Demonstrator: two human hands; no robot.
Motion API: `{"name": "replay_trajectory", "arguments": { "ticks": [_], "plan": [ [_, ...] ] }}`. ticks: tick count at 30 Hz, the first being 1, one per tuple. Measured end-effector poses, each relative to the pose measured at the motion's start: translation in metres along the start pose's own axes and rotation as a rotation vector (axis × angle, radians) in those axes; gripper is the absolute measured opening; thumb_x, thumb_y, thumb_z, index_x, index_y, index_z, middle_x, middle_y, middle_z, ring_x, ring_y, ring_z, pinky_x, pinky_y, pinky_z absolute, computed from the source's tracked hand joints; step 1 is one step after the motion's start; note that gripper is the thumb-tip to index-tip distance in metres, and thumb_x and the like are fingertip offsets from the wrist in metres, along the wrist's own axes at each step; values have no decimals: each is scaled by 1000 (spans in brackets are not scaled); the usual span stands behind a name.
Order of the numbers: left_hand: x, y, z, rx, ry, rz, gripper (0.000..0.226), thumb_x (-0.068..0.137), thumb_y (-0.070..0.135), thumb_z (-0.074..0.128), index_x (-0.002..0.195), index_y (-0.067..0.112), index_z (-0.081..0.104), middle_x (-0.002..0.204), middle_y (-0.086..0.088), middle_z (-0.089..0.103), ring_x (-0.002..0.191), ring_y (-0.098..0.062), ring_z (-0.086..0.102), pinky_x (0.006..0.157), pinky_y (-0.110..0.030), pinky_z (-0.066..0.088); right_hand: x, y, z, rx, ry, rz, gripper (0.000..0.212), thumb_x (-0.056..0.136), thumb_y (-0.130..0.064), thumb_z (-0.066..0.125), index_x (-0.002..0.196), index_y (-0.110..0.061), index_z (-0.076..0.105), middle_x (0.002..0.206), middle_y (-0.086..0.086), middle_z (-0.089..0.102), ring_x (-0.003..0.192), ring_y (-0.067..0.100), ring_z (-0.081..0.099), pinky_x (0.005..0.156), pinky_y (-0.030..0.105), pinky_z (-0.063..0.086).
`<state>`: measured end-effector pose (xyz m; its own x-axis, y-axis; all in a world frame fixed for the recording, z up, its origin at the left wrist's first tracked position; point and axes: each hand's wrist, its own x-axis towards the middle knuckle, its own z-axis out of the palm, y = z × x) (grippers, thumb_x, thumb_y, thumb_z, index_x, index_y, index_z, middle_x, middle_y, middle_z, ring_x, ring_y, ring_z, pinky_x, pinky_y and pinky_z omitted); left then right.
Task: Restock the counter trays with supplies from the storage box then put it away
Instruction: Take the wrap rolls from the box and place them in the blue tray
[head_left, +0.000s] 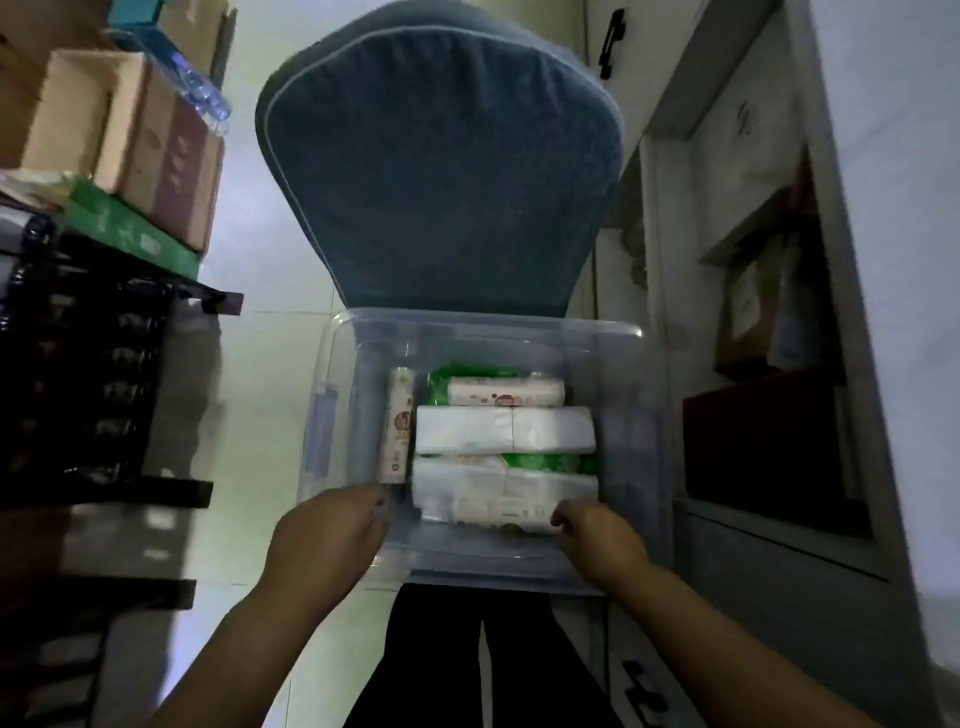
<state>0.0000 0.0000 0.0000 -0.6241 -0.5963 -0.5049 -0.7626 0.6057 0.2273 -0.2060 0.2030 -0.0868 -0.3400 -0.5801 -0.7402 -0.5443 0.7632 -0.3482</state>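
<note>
Gripping the storage box (618, 395) near rim: left hand (332, 530), right hand (597, 535) curled on; stiff, likely light.

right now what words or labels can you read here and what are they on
Nothing reads clearly; the picture is dim and blurred.
Pink-printed pack in the storage box: print blurred.
Near white pack: dark print, too small.
Green carton at left: white marks, unreadable.
Red-brown carton: faint marks, unreadable.
</note>
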Motion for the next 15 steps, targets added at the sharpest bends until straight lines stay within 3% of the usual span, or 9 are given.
{"name": "replay_trajectory", "arguments": {
  "ticks": [4,9,15],
  "plan": [
    [25,-17,24,-33,-41,9,22,86,27,58,105,24,66,98,1,72,87,-20,66,66,-29,49,41,11,21,-122,-40,-33,40,87,-21,56,126,-15,50,130,9,52,116,27,52,91,32,41],
    [52,-28,49,-42,-80,44,18,86,26,54,100,20,64,98,1,71,88,-19,64,70,-31,52,86,24,51,-169,-138,15,39,86,-33,59,118,-13,51,128,13,49,118,27,45,95,29,36],
    [69,-28,66,-42,-148,94,23,89,29,49,107,21,62,110,0,67,96,-18,62,76,-30,51,109,23,56,-334,-179,3,56,81,-44,60,126,-14,45,131,13,43,119,30,39,100,39,36]
  ]
}}
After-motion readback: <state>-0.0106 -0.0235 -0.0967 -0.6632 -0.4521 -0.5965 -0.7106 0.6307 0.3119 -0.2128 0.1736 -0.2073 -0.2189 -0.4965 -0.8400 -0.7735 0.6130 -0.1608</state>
